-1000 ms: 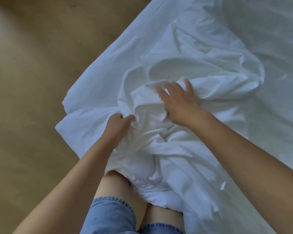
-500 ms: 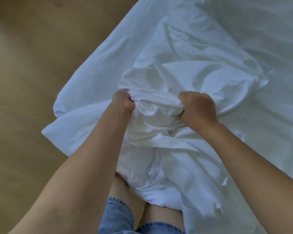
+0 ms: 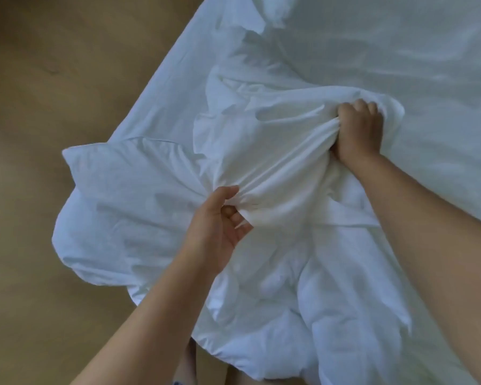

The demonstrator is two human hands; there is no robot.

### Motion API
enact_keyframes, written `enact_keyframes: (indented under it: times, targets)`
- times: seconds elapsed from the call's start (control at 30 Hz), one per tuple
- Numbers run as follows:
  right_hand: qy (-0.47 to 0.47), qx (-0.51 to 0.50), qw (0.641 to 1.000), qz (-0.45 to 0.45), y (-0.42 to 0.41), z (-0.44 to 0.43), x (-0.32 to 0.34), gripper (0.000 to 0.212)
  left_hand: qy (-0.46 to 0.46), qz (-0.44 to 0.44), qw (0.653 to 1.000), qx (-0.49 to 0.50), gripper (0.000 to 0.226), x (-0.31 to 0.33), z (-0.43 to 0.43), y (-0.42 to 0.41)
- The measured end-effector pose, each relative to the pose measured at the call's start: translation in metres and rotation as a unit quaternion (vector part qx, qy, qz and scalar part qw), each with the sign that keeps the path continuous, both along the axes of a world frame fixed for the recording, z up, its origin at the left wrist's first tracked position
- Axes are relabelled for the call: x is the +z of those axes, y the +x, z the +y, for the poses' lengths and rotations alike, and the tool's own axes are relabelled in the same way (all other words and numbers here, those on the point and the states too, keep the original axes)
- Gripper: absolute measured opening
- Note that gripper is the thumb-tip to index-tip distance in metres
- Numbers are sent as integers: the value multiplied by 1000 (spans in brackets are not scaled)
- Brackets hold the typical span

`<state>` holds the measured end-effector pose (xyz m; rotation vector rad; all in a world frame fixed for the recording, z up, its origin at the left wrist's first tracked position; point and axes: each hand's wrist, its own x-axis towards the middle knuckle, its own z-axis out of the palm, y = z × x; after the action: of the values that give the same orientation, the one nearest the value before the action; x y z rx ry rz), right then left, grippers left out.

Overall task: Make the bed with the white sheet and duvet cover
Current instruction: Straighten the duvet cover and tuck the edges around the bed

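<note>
A rumpled white duvet cover (image 3: 283, 162) lies bunched at the near corner of the bed, over the flat white sheet (image 3: 400, 51) that spreads to the back and right. My left hand (image 3: 220, 223) pinches a gathered fold of the cover between thumb and fingers, palm turned up. My right hand (image 3: 358, 129) grips another bunch of the same fabric in a fist, farther back and to the right. The cloth is stretched taut between the two hands. A puffed corner of the cover (image 3: 100, 195) hangs over the bed's left edge.
Light wooden floor (image 3: 53, 93) fills the left side, along the bed's diagonal edge. My bare legs (image 3: 186, 365) show at the bottom, close against the overhanging fabric.
Both hands have moved apart: the right one farther back and right, the left one nearer and turned palm up. The cover between them has been pulled taut and spread wider.
</note>
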<state>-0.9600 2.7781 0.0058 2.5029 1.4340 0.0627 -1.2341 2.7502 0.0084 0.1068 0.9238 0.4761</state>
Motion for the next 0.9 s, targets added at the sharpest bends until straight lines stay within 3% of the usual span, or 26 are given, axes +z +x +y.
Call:
enact_keyframes:
  times: [0.07, 0.13, 0.23, 0.3, 0.37, 0.4, 0.43, 0.47, 0.5, 0.57, 0.6, 0.63, 0.67, 0.7, 0.8, 0.83, 0.9]
  targets:
    - [-16, -28, 999, 28, -29, -6, -22, 30, 142, 201, 966, -76, 18, -16, 7, 2]
    - [9, -3, 996, 84, -63, -18, -37, 49, 216, 256, 934, -124, 24, -25, 19, -5]
    - [106, 62, 978, 171, -113, -47, -27, 72, 218, 183, 946, -157, 32, -31, 36, -20]
    - [165, 118, 953, 226, -141, -74, -20, 73, 130, 99, 981, -101, 22, -33, 47, -20]
    - [205, 101, 926, 300, -168, -103, -17, 52, 59, 73, 994, -59, 17, -32, 54, -16]
    - [231, 33, 907, 352, -183, -117, -15, 32, 52, 76, 994, -65, 16, -30, 55, -13]
    - [245, -66, 874, 414, -196, -126, -14, 18, 52, 77, 993, -77, 15, -28, 54, -9]
    - [226, -196, 819, 490, -205, -127, -14, 27, 52, 76, 992, -90, 15, -25, 52, -5]
    - [175, -327, 730, 575, -211, -125, -16, 40, 50, 73, 991, -99, 15, -23, 50, -3]
    - [169, -497, 446, 725, -211, -115, -19, 55, 56, 78, 989, -110, 16, -21, 46, 0]
    - [242, -520, 318, 755, -208, -107, -18, 60, 78, 98, 985, -119, 17, -21, 45, 0]
    - [330, -516, 226, 757, -204, -100, -18, 62, 112, 127, 977, -132, 18, -22, 45, -1]
    - [407, -501, 179, 743, -199, -93, -16, 62, 154, 159, 964, -149, 20, -23, 45, -3]
    - [464, -471, 166, 731, -195, -88, -13, 60, 194, 190, 948, -166, 24, -22, 44, -3]
    - [514, -386, 218, 734, -186, -77, 7, 42, 305, 252, 887, -239, 37, -19, 38, 0]
    - [500, -371, 218, 752, -180, -75, 12, 31, 352, 273, 852, -276, 33, -17, 34, 2]
    - [451, -355, 190, 797, -166, -72, 19, 23, 476, 360, 727, -338, 15, -17, 28, 7]
